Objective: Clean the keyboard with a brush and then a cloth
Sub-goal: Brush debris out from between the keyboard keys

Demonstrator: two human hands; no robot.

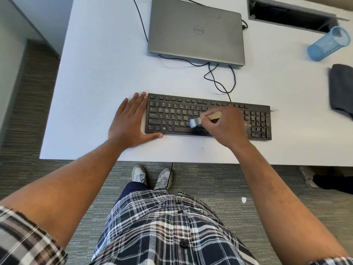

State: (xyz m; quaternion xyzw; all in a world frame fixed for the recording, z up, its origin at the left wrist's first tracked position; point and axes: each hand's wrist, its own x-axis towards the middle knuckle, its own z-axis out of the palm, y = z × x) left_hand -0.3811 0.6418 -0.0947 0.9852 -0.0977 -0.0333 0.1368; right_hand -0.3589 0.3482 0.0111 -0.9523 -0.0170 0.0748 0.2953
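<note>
Standing at the near edge of a white desk [91, 77], a person in a plaid shirt [162, 226] works on a black keyboard [172, 113] lying flat near that edge. Left hand [129, 121] rests flat on the desk, fingers straight, thumb along the keyboard's front edge, bracing its left end. Right hand [227, 127] grips a wooden-handled brush [206, 118], bristles down on the lower key rows near the space bar; pale specks dot the number pad at the right. Farther right, a dark grey cloth [342, 88] lies folded, untouched. Beyond it, a blue mesh cup [328, 44] lies tipped on its side; its contents cannot be made out. Farthest back sits a closed grey laptop [196, 31] with black cables [219, 79]
</note>
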